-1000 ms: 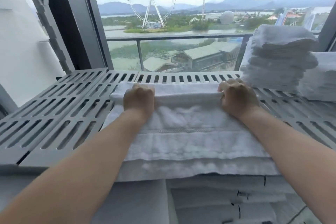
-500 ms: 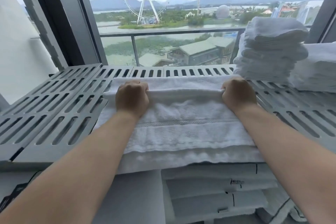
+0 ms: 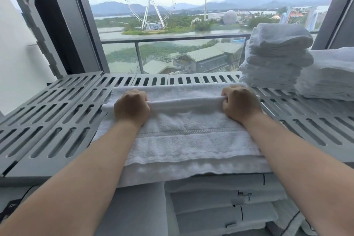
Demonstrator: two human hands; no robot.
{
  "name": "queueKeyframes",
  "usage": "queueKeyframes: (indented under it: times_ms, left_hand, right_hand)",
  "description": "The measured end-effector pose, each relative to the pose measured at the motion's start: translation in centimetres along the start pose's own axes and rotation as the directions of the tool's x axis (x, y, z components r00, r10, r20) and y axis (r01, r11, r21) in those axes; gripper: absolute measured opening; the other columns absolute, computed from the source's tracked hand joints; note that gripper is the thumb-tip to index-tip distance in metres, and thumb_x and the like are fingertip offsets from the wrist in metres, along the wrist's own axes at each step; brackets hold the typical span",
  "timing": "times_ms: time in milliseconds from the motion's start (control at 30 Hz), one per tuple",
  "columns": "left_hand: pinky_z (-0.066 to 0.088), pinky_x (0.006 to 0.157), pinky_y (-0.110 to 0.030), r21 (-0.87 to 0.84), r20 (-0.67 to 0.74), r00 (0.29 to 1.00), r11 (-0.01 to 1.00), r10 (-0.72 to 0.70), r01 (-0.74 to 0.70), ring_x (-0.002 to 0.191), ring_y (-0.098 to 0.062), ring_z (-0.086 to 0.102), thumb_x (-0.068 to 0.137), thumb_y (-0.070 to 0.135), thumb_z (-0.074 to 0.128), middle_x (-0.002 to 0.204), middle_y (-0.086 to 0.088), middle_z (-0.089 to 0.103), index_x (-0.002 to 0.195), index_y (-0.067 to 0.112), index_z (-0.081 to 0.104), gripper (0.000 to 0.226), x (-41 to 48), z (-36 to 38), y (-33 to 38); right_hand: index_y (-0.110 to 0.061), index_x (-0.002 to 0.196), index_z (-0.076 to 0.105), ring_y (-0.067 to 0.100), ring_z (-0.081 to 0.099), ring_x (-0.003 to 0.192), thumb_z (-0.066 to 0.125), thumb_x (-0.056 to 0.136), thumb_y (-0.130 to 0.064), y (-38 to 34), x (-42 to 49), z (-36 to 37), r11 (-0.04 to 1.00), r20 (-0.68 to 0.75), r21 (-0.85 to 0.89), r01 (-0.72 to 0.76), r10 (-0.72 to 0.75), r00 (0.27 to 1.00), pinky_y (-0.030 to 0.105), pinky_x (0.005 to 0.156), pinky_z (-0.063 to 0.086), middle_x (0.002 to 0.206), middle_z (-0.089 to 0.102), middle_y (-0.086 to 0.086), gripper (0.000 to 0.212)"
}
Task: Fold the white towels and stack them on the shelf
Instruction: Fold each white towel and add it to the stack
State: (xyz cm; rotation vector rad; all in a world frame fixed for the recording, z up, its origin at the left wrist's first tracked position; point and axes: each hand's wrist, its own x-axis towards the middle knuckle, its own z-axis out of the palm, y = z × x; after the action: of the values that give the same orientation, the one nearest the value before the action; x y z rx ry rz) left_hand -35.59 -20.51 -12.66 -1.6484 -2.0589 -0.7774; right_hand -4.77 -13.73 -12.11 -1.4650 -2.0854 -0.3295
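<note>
Shelving [image 3: 57, 120] of grey slats spread under and beyond both hands, a window [image 3: 191, 25] behind it. One white towel [image 3: 187, 140] lay flat beneath the wrists, its near edge overhanging the front. Two stacks of folded towels [image 3: 277, 57] stood close to the right of the right hand [image 3: 239, 103]. It and the left hand [image 3: 132, 109] each clenched the towel's raised fold.

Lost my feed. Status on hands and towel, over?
Left hand and right hand both grip a raised fold of the towel on the shelf. Folded stack at right, apart. Nothing in the way.
</note>
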Motion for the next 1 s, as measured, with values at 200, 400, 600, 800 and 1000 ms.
queueKeyframes:
  times_ms: [200,400,600,800,1000]
  left_hand:
    - [0.042,0.058,-0.029,-0.012,0.081,0.986,0.989,-0.145,0.147,0.067,-0.025,0.057,0.085,0.006,0.041,0.078,-0.008,0.064,0.079,0.009,0.065,0.025,0.2,-0.4,-0.1]
    - [0.045,0.06,-0.03,0.033,0.145,0.989,0.999,0.017,-0.022,0.066,-0.02,0.056,0.094,0.032,0.042,0.077,-0.003,0.059,0.075,0.014,0.061,0.033,0.3,-1.3,1.1]
    - [0.052,0.076,-0.037,-0.043,0.421,0.906,0.999,0.041,-0.025,0.086,-0.019,0.057,0.095,0.052,0.057,0.097,0.001,0.058,0.093,0.02,0.054,0.032,-0.4,-2.1,1.3]
    - [0.019,0.117,-0.068,0.18,0.583,0.783,0.974,-0.218,0.137,0.15,-0.04,0.022,0.094,0.069,0.041,0.161,-0.014,0.032,0.16,0.018,0.013,0.087,-2.3,-3.3,2.5]
    - [0.018,0.12,-0.064,0.019,0.597,0.802,1.0,-0.011,0.0,0.151,-0.034,0.023,0.1,0.059,0.037,0.164,-0.009,0.028,0.158,0.03,0.022,0.066,-4.5,-4.7,3.0]
  right_hand:
    - [-0.012,0.082,0.072,0.029,0.062,0.086,0.046,0.09,-0.026,-0.1,-0.5,-0.7,0.995,0.022,0.036,0.091,-0.092,0.996,0.041,0.091,0.046,0.089,0.069,0.008,0.031]
    - [-0.013,0.093,0.073,0.028,0.061,0.095,0.051,0.098,-0.035,-3.0,0.8,-1.1,1.0,0.139,0.019,-0.024,0.021,0.99,0.041,0.093,0.047,0.102,0.066,0.009,0.032]
    - [-0.03,0.15,0.04,0.024,0.033,0.145,0.034,0.102,-0.044,-4.9,0.5,0.3,0.974,0.498,0.133,-0.182,0.093,0.862,0.048,0.119,0.026,0.159,0.035,0.003,0.051]
    - [-0.025,0.145,0.044,0.027,0.027,0.148,0.033,0.1,-0.02,-6.7,0.1,-1.1,0.978,0.538,-0.058,-0.201,0.2,0.819,0.057,0.121,0.013,0.162,0.03,0.004,0.047]
    - [-0.025,0.147,0.045,0.026,0.042,0.14,0.038,0.103,-0.041,-8.3,-3.9,-1.7,0.991,0.415,0.119,-0.069,0.014,0.91,0.045,0.115,0.032,0.154,0.044,0.005,0.048]
